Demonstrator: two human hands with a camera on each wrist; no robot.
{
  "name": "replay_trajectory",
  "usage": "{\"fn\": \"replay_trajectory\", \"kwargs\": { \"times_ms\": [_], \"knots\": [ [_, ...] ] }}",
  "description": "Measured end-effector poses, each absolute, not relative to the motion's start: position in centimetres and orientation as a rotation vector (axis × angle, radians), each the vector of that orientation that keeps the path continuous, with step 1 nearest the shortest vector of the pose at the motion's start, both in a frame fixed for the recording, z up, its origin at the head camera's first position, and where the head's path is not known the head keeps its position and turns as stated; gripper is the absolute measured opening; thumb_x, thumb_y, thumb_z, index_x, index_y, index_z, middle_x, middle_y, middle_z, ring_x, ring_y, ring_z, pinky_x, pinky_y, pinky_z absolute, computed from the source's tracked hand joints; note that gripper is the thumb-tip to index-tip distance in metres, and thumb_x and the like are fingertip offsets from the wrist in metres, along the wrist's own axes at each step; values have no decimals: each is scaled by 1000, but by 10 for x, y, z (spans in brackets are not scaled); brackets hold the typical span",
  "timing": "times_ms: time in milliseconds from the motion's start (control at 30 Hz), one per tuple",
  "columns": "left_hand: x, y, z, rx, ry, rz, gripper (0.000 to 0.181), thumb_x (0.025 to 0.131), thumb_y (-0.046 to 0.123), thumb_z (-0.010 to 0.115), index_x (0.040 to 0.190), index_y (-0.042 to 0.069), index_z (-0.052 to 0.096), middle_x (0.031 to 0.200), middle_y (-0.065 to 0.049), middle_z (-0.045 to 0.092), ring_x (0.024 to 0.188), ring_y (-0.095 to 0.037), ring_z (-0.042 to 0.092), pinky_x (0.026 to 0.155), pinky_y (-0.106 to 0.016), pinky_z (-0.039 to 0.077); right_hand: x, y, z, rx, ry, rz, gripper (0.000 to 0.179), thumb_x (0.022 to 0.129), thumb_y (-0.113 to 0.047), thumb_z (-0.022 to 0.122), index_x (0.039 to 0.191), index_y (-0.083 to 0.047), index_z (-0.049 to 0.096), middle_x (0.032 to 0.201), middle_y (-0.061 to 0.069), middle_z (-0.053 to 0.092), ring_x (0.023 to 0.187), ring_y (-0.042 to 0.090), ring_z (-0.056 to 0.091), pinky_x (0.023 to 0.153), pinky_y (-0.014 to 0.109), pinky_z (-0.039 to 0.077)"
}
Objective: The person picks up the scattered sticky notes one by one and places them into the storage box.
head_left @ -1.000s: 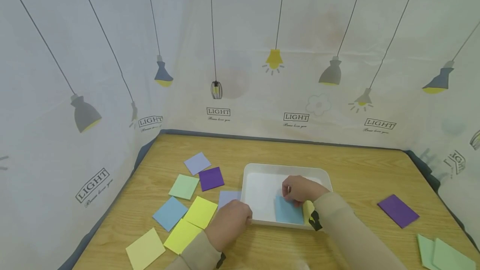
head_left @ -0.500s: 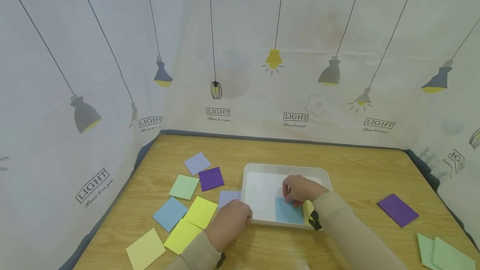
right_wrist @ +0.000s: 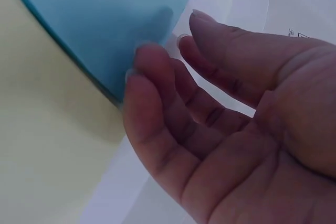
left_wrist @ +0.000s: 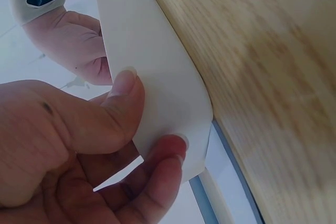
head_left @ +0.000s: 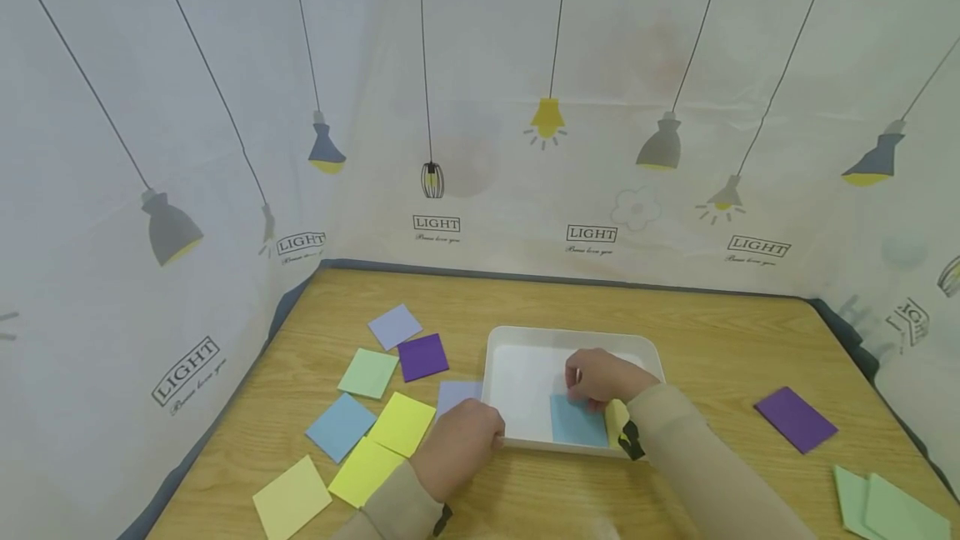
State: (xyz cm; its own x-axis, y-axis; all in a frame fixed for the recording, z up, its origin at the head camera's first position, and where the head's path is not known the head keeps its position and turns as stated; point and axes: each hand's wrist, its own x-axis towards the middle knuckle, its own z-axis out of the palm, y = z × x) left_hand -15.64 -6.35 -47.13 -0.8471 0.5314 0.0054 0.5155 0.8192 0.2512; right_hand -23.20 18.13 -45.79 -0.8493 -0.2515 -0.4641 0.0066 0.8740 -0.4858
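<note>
My left hand (head_left: 459, 447) grips the near left corner of a white tray (head_left: 517, 390). In the left wrist view its thumb and fingers press on the tray's wall (left_wrist: 152, 51). My right hand (head_left: 606, 377) is inside the tray, over a blue square of paper like a sticky-note pad (head_left: 579, 425). The right wrist view has its fingers (right_wrist: 142, 103) loosely bent, with the tips touching the corner of the blue pad (right_wrist: 105, 19). A pale yellow square (head_left: 615, 419) is beside the blue one, partly hidden by the right wrist.
Left of the tray lie several paper squares: lavender (head_left: 395, 327), purple (head_left: 423, 357), green (head_left: 368, 373), blue (head_left: 341, 427), and yellow (head_left: 402, 423). On the right lie a purple square (head_left: 797, 420) and two green ones (head_left: 903, 511). A printed cloth (head_left: 480, 123) surrounds the wooden table (head_left: 720, 340).
</note>
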Motion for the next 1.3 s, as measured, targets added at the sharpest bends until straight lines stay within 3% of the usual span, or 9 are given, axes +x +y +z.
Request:
{"fn": "replay_trajectory", "kwargs": {
  "times_ms": [533, 1300],
  "knots": [
    [-152, -63, -465, 835, 2945, 373, 8, 85, 12, 76, 77, 11, 77, 72, 3, 70, 62, -4, 49, 63, -21, 49, -223, 211, -447, -328, 2627, -638, 12, 92, -19, 73, 90, -11, 64, 88, 2, 64, 76, 17, 59, 68, 31, 53],
    [-153, -63, -468, 872, 2960, 364, 10, 85, 11, 76, 75, 12, 77, 74, 2, 72, 63, -5, 54, 64, -22, 50, -202, 253, -443, -367, 2704, -771, 15, 95, -20, 69, 90, -8, 62, 83, 2, 60, 73, 17, 51, 63, 32, 44]
  ]
}}
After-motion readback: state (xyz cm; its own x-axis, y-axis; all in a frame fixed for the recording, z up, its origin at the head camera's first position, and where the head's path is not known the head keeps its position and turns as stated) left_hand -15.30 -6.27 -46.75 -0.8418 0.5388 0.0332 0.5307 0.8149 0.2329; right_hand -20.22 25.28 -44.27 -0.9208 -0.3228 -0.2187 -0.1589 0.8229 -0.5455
